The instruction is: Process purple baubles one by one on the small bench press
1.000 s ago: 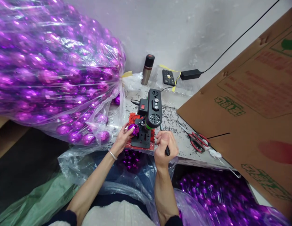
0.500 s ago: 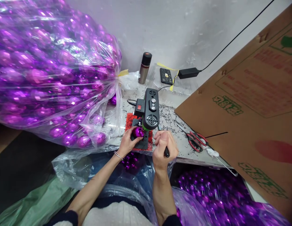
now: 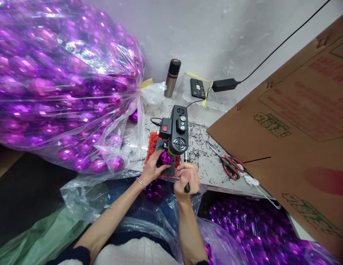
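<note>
A small black bench drill press stands on a red mat at the table's front edge. My left hand holds a shiny purple faceted ball between thumb and fingers, on the black base below the machine's head. Whether the tool tip touches the ball is hidden by the head. My right hand is closed around the black grip of the machine's lever, to the right of the base. More purple balls lie in clear plastic below the table edge.
A large clear bag of purple balls fills the left. Red-handled scissors lie to the right, before a cardboard box. A steel flask, a black phone and a power adapter sit behind. Black shavings litter the tabletop.
My right hand has shifted a little left and down with the lever grip. The ball and my left hand stay at the machine's base. The view has shifted slightly.
</note>
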Demonstrator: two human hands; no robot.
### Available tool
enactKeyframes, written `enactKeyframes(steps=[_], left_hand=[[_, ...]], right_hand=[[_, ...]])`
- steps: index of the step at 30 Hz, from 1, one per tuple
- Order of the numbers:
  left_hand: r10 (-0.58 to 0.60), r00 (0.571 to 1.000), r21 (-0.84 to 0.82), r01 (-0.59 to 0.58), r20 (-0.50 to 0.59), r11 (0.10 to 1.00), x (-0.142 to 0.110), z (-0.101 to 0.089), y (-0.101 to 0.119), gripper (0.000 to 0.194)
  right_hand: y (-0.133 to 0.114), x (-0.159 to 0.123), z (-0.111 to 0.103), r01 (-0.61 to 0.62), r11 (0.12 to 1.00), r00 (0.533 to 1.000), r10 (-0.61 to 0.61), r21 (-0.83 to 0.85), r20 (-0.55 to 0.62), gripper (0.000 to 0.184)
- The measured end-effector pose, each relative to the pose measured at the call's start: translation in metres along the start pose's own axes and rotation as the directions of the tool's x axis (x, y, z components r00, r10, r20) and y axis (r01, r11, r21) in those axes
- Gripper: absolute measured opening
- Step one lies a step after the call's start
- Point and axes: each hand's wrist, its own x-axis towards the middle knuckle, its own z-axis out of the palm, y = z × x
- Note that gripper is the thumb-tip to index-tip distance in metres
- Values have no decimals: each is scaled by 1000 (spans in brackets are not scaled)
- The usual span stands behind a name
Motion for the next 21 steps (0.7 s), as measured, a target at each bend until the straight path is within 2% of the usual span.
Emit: enactKeyframes(steps=[4,12,15,19,21], left_hand=[[14,1000,-3,-14,-10,1000,0,0,1,64],[36,999,-31,-36,-18,999,-1,0,2,60],[14,1000,-25,-15,-13,1000,0,1,2,62],[45,999,-48,-47,-27,998,2,1,4,61],[51,998,-55,-53,-27,997,2,1,5,61]], right_hand=[[14,-15,9,60,998,996,-59,18,-66,36],[23,-22,21,98,995,980,-92,23,-174,39],[29,-30,20,108,994,983,-106,8,-148,39],[33,-33,14,174,984,984,-175,-37,-30,35],[28,-28,10,130,991,990,-131,-38,-42,38]])
